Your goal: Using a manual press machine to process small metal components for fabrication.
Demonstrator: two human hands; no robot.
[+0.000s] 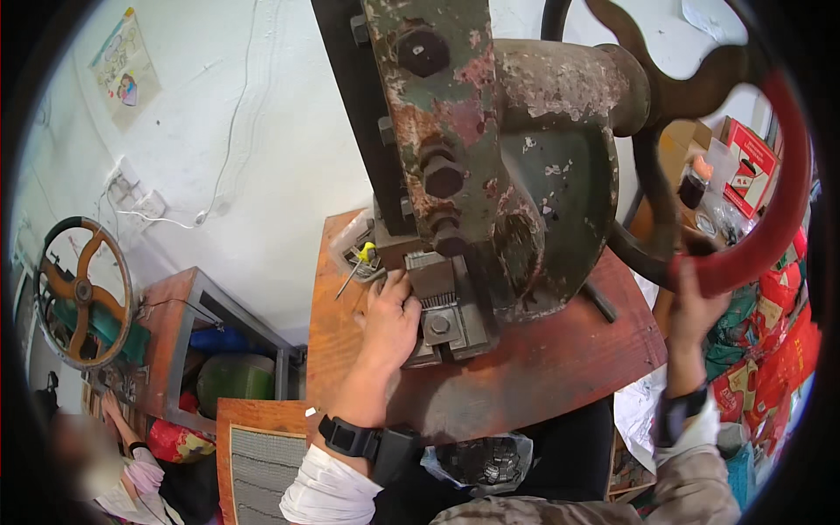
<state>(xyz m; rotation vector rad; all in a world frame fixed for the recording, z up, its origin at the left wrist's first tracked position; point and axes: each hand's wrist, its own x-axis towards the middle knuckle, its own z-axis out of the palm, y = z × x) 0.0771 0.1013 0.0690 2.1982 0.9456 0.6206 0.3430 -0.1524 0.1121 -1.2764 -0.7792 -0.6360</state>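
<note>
A hand press (446, 122) with chipped green paint over rust stands on a reddish wooden bench top (525, 372). Under its ram lies a steel die (440, 325) with a bolt on top and a row of narrow teeth or slots. My left hand (389, 315) is at the die's left side, back upward and fingers curled down; whatever its fingertips hold is hidden. At the right, my right hand (696, 302) is closed round the lower rim of the press's handwheel (779, 201), which is wrapped in red there.
Behind my left hand sit a clear plastic tray (354, 241) and a yellow-handled screwdriver (363, 255). A bag of dark small parts (486, 459) rests at my lap. Far left, another person (131, 472) works by a second handwheel (83, 293). Red packages (770, 350) crowd the right.
</note>
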